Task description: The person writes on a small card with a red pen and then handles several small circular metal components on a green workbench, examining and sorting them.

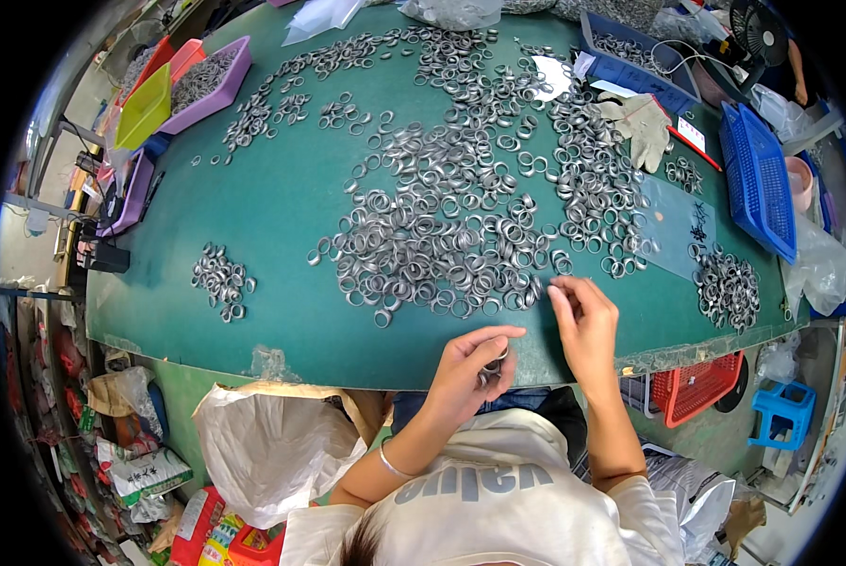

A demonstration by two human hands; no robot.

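Observation:
A large heap of grey metal rings spreads over the middle of the green table. My left hand, close to the table's near edge, is closed around a few metal rings; its index finger points right. At the heap's near right rim, my right hand has its thumb and index finger together by a ring. Whether a ring sits between those fingertips is too small to tell. Smaller ring piles lie at the left and at the right.
Ring-filled bins stand around: a purple bin far left, a blue-grey bin far right. Blue baskets line the right edge. Gloves, a red pen and a clear plastic bag lie nearby. An open white sack hangs below the near edge.

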